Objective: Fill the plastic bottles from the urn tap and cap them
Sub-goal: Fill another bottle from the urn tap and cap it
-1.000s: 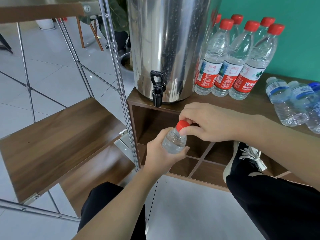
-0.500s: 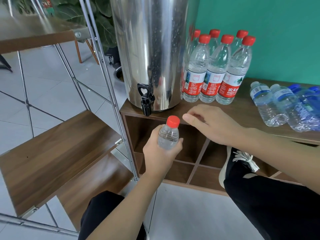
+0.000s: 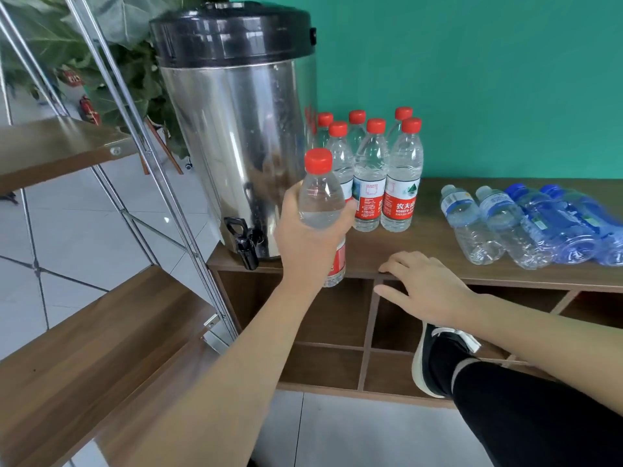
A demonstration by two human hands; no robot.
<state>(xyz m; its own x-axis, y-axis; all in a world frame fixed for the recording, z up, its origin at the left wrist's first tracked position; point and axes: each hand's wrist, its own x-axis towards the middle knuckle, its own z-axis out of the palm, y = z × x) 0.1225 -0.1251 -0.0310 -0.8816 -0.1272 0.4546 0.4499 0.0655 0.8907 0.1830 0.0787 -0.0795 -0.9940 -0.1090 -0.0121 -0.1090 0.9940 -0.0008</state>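
Urn (image 3: 236, 129) with tap (image 3: 244, 242) at left. Capped, filled bottle (image 3: 320, 197) gripped upright in left hand (image 3: 310, 237), beside capped cluster (image 3: 374, 170). Right hand (image 3: 424, 288) on tabletop (image 3: 438, 251) edge, fingers relaxed, empty. Uncapped bottles (image 3: 526, 224) lying at right, apparently unfilled: task judged partway.

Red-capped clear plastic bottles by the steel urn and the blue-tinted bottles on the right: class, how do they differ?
The red-capped clear plastic bottles stand upright in a cluster; the blue-tinted bottles lie on their sides in a row. The former carry red-and-white labels; the latter blue caps. Both sit on the wooden cabinet top.
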